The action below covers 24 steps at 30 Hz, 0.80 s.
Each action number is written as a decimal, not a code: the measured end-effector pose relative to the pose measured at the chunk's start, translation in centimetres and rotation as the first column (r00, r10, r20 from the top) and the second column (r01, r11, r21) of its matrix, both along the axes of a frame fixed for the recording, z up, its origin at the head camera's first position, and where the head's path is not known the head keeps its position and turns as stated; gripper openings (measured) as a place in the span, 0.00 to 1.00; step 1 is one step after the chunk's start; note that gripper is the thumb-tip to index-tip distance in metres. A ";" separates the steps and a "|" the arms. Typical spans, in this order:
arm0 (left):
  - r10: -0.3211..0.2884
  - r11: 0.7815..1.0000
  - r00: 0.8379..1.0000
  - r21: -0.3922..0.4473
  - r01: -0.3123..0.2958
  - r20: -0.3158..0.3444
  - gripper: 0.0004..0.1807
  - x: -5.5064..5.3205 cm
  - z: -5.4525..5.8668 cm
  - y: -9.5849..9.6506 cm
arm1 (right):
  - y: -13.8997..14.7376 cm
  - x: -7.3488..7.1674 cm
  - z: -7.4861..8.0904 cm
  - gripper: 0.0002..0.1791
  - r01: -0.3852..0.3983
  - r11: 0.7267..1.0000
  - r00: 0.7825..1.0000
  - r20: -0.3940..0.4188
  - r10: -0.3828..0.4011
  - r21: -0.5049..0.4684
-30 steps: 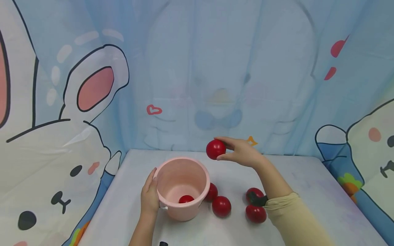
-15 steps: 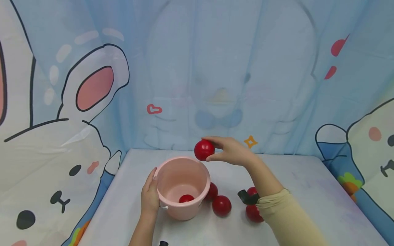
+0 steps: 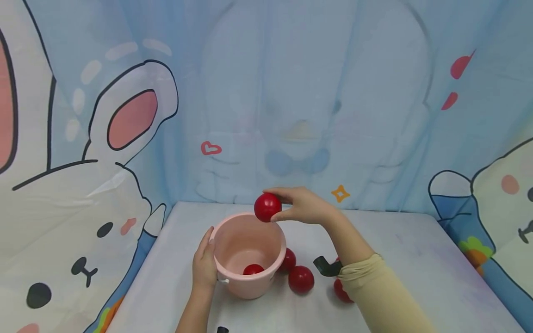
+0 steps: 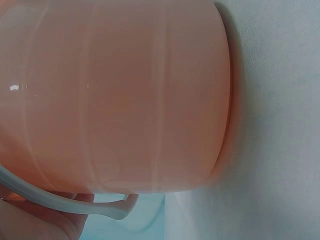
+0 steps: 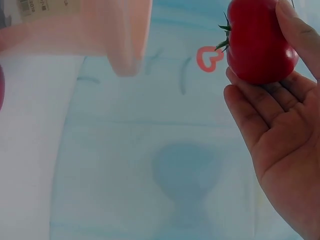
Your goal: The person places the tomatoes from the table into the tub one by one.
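Two bare hands at a pale table [image 3: 399, 259], with a pink bucket [image 3: 250, 290] standing upright between them. Right hand [image 3: 306, 206] raised, thumb on one side and fingers on the other of a red tomato [image 3: 266, 207], spread only as wide as the fruit. Held tomato up in the air, overlapping the bucket's far rim in the head view, apart from the bucket in the right wrist view, green leaves showing at its stem end. Left hand [image 3: 204, 267] at the bucket's left side, fingers fairly straight against the outer wall near the rim; impossible to tell how firmly gripped. Inside the bucket, on its floor, another tomato [image 3: 252, 269]. On the table to its right, a partly hidden tomato [image 3: 288, 261] and a near tomato [image 3: 301, 280]. Farther right, more red fruit [image 3: 342, 291], mostly behind a cream sleeve [image 3: 383, 296]. Behind everything, a light blue backdrop [image 3: 291, 69] with cartoon rabbits.
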<state>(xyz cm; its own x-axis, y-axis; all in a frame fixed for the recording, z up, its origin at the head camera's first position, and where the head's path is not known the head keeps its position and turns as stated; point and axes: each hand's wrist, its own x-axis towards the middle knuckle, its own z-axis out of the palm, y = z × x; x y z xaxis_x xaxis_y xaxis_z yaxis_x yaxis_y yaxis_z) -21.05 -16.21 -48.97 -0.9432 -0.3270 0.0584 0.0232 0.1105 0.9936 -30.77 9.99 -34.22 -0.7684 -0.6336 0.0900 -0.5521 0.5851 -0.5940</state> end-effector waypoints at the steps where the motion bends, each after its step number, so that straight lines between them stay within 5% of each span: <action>1: -0.001 1.000 1.000 0.004 0.001 0.003 0.26 0.0 0.0 0.0 | -0.2 0.0 0.0 0.41 -0.001 1.000 1.000 0.000 0.001 0.007; 10: 0.000 1.000 1.000 -0.002 0.000 0.018 0.28 -0.1 0.0 0.0 | -1.5 -0.3 -0.2 0.40 -0.057 0.998 0.998 0.009 0.057 0.034; 24: 0.000 1.000 1.000 -0.003 0.000 0.001 0.28 0.0 0.0 0.0 | -4.5 -2.0 -0.2 0.34 -0.143 0.980 0.977 0.176 0.117 0.142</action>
<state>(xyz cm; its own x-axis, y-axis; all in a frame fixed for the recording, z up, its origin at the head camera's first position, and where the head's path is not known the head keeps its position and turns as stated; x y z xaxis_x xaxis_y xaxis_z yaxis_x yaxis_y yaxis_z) -21.03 -16.24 -49.00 -0.9434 -0.3263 0.0586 0.0224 0.1138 0.9933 -32.73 5.52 -34.44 -0.6747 -0.7252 -0.1376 -0.5304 0.6059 -0.5929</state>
